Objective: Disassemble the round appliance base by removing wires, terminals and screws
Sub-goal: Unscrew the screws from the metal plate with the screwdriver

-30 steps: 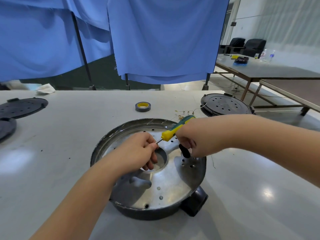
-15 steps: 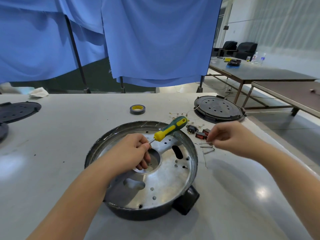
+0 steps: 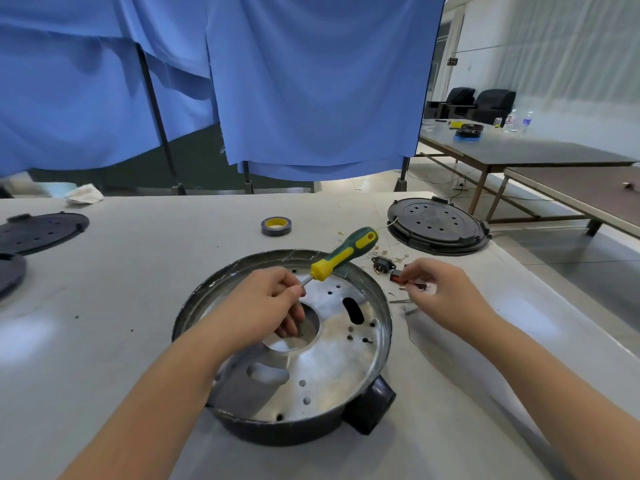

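Observation:
The round appliance base (image 3: 322, 372) lies on the white table, its shiny metal inside facing up with a central hole and a black block at its near right. My left hand (image 3: 263, 303) hovers over the central hole and grips the shaft of a green and yellow screwdriver (image 3: 343, 254), whose handle points up and to the right. My right hand (image 3: 440, 292) is to the right of the base, low over the table, fingers curled and pinching a small part above a pile of removed parts: a black plug socket (image 3: 380, 264), a red switch (image 3: 396, 277), loose wires and screws.
A roll of dark tape (image 3: 276, 226) lies behind the base. A black perforated lid (image 3: 438, 225) sits at the far right table corner. Two more black covers (image 3: 38, 232) lie at the left edge. Blue curtains hang behind; other tables stand at right.
My right hand has left the screwdriver handle and moved right, off the base, to the pile of parts. My left hand kept hold of the screwdriver shaft.

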{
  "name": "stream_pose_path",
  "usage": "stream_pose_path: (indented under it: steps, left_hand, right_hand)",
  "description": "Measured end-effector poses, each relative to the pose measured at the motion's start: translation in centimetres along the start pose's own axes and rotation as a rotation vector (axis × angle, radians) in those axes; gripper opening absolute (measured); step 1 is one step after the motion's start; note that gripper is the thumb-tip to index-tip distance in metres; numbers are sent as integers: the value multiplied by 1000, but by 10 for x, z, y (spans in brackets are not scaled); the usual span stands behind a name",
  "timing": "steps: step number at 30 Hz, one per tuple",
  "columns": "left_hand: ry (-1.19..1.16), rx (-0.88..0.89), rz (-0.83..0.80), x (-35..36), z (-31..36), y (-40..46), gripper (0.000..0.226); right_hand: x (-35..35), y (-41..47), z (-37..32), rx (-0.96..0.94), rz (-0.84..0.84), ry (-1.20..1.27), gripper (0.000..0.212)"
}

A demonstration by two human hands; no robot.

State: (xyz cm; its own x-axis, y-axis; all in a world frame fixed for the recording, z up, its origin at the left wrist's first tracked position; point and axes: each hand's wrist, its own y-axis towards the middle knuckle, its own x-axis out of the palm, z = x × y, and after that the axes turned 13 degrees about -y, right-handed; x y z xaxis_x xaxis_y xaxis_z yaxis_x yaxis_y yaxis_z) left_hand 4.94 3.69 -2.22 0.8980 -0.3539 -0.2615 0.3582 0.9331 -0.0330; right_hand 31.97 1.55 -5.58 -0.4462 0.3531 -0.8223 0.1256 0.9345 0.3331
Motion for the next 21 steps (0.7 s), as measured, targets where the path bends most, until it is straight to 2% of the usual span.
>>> stream_pose_path:
  steps: [2,4,5,7,12,16,19,21]
  left_hand:
    - [-13,48,-12,2,5,-3,15]
    - [-11,106,-44,5,12,-6,13]
    - [-14,131,-75,7,15,-9,13]
    - [-6,176,-147,12,21,-15,10]
    - [84,253,-230,22,31,-28,14]
    - [402,140,-379,19,29,-45,73]
    - [667,146,-502,22,18,-57,99]
    - [783,200,-476,30,10,-60,97]
  right_hand:
    - [-10,-2,-17,101,-22,370,18]
    - [-15,-4,-36,197,-177,783,23]
    - [-15,-6,-44,211,-236,899,22]
    - [-15,-8,-55,199,-250,953,25]
    - [-22,-3,-62,299,-145,1110,23]
    - [-32,6,-50,544,-102,1084,24]
    - [-35,11,-28,633,-156,718,29]
    - [-32,12,-9,609,-146,436,42]
